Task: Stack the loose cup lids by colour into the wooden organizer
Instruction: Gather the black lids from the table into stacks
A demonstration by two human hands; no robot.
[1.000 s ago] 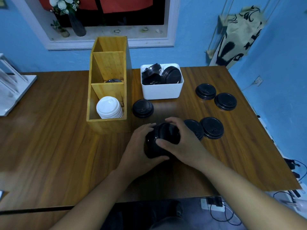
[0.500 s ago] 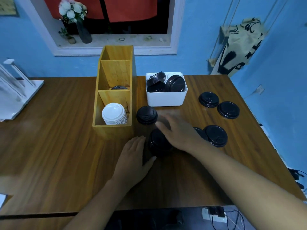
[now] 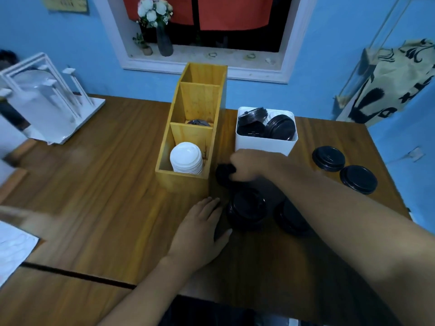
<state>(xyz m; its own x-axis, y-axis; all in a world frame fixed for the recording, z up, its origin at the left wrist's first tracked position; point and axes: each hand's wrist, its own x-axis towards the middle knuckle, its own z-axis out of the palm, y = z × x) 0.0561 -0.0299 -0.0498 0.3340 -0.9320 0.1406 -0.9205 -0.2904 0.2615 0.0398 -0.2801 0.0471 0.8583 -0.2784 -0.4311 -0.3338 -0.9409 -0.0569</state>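
Note:
The wooden organizer [image 3: 183, 182] stands mid-table with three compartments. White lids [image 3: 186, 158] are stacked in its near one, and a black lid [image 3: 199, 122] shows in the middle one. My right hand [image 3: 249, 164] closes on a single black lid [image 3: 223, 174] just right of the organizer. A short stack of black lids [image 3: 247, 208] sits on the table below it. My left hand [image 3: 200, 229] lies flat and open beside that stack. Another black lid [image 3: 292, 220] is partly hidden under my right forearm. Two more black lids [image 3: 328, 158] [image 3: 358, 179] lie at the right.
A white tub [image 3: 266, 143] holding several black lids stands behind my right hand. A white rack [image 3: 47, 102] sits at the far left, and white paper [image 3: 14, 248] lies at the near left edge. The table's right edge is close to the outer lids.
Both hands let go of the black lid stack, which now rests on the table. My right hand reached forward onto the single black lid by the organizer. My left hand flattened beside the stack.

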